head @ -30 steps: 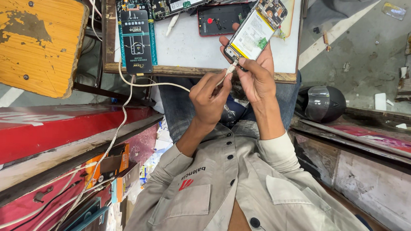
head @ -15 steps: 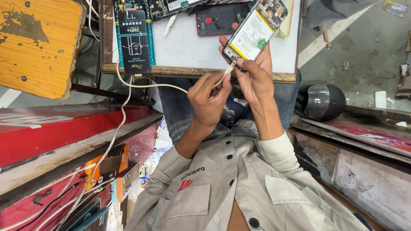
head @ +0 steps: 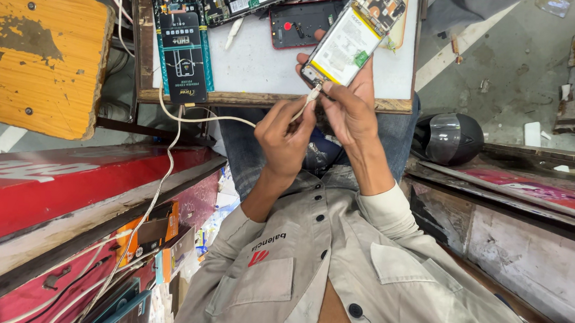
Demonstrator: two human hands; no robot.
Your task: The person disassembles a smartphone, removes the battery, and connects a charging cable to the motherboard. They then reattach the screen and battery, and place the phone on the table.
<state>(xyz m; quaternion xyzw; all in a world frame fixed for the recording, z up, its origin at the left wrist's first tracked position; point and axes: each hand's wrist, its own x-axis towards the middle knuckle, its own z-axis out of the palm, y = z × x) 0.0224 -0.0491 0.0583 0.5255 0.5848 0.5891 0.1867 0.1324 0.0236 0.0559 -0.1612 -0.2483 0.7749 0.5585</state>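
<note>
The white cable plug is being brought up to the opened phone's bottom edge; earlier it was held slightly lower.

Head camera — looks steeply down, close over hands, lap.

Opened phone, back cover off, pale battery with a small green sticker exposed, circuit board at the far end. Tilted on a diagonal, raised over the near edge of the white work board, gripped from beneath at its lower end. White cable plug pinched at the phone's bottom edge, touching or just at the port; exact seating hidden. White cable trailing away in a loose curve toward the board's near edge.
</note>
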